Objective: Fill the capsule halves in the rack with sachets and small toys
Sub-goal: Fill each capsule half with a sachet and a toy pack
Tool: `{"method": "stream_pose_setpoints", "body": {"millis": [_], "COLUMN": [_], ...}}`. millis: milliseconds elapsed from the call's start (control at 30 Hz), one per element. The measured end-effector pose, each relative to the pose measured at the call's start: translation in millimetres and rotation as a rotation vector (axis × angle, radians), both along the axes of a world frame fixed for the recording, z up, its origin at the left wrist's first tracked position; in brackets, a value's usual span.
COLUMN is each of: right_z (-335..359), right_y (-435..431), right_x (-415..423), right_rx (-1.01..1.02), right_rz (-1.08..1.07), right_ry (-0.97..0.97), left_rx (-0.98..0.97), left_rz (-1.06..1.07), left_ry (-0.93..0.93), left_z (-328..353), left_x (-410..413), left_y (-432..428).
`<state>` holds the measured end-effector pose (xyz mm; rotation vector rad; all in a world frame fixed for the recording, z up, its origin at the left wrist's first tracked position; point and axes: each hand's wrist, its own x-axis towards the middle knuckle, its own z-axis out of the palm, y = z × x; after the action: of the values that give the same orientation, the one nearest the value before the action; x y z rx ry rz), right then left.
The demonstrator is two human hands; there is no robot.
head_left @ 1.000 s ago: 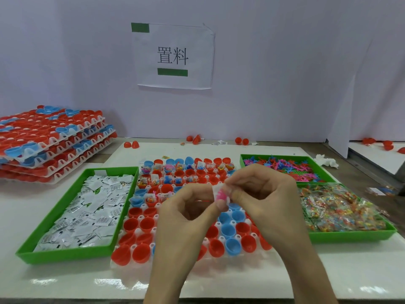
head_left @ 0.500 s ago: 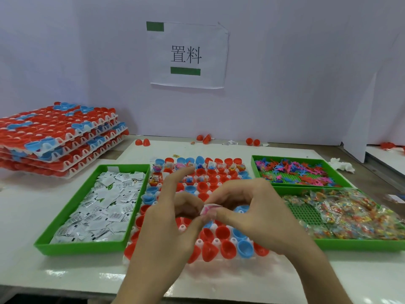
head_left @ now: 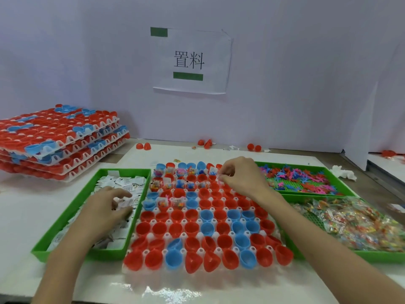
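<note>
Fingers (head_left: pixel 229 171) pinching: right hand (head_left: pixel 241 178) small packet (head_left: pixel 219 177) over glossy capsule halves (head_left: pixel 191 229), left hand (head_left: pixel 105 207) flat paper sachets (head_left: pixel 122 182).

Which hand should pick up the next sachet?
Left. The left hand is in the sachet tray, fingers on the sachets. The right hand is over the rack's far rows, pinching a small piece.

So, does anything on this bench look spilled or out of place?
Yes. Loose red capsule halves lie by the back wall, outside any rack. A crumpled white tissue sits beside the toy tray. One blue half near the front of the rack lies tipped.
</note>
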<state>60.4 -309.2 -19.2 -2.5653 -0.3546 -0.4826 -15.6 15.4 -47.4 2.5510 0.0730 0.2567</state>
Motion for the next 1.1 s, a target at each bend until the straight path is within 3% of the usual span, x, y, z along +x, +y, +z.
{"method": "stream_pose_setpoints", "body": {"millis": [367,600,700,800,933,1000,1100], "right_z": [-11,-5,3,5,-10,-18,-21], "right_y": [23,16,-8,-47,-111,-133,-147], "right_x": [-1,9,14,19,21,19,16], "right_rx": [-0.133,-0.033,0.112,0.162,-0.123,-0.077,0.013], "right_rz": [-0.007,0.060,0.088,-0.086,-0.493,-0.528,-0.511], "right_ry": [0.084,0.260,0.314,0.193,0.298,0.361,0.309], "left_rx": [0.010,-0.002,-0.014,-0.005,-0.042,-0.070,-0.127], "left_rz": [0.006,0.005,-0.002,0.007,0.033,0.069,0.123], "left_ry": [0.020,-0.004,-0.020,-0.039,-0.099,-0.181,-0.329], "left_z": [-1,-4,-5,-5,-6,-6,-4], "left_x": [5,6,6,6,6,5,2], "left_y": [0,0,0,-1,-1,0,2]}}
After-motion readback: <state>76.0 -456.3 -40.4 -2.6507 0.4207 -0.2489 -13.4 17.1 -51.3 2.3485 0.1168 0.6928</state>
